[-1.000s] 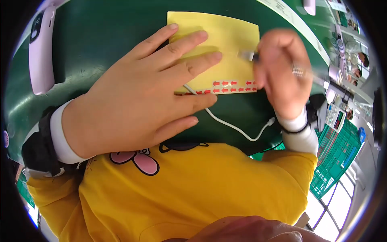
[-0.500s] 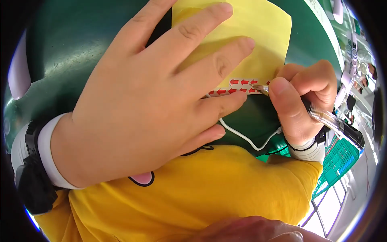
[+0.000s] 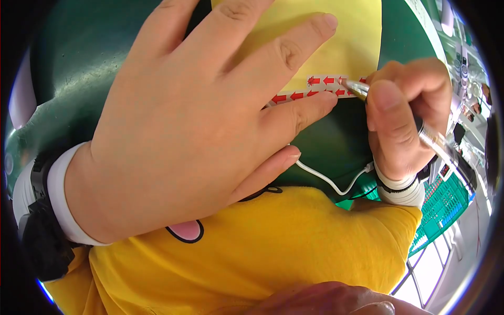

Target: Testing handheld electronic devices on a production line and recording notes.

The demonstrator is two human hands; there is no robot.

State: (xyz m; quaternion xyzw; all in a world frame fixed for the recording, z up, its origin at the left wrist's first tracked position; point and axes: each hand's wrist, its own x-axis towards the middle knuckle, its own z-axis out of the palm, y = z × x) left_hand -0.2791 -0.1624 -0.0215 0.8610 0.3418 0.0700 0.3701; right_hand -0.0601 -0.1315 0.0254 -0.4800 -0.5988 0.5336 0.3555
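Note:
My left hand (image 3: 194, 115) lies with its fingers spread over a sheet of yellow paper (image 3: 352, 42), covering part of it. Along the sheet's near edge run strips of red arrow stickers (image 3: 296, 96) on a white ground, in two rows. A clear pen (image 3: 359, 89) with a dark grip is pinched in my right hand (image 3: 409, 110), thumb against fingers. Its tip meets an arrow in the upper row; whether it touches the surface or hovers, I cannot tell. The ring finger of my left hand rests by the lower row.
A white cable (image 3: 328, 186) curves across the green tabletop (image 3: 79, 84) between the sheet and my yellow shirt. At the lower right hangs or stands a green plastic basket (image 3: 441, 210). A pale purple part (image 3: 22, 97) rises at the left edge.
The yellow sheet with its arrow strips has shifted away from me, with my left hand on it. My right hand and the pen have moved up and a little to the right.

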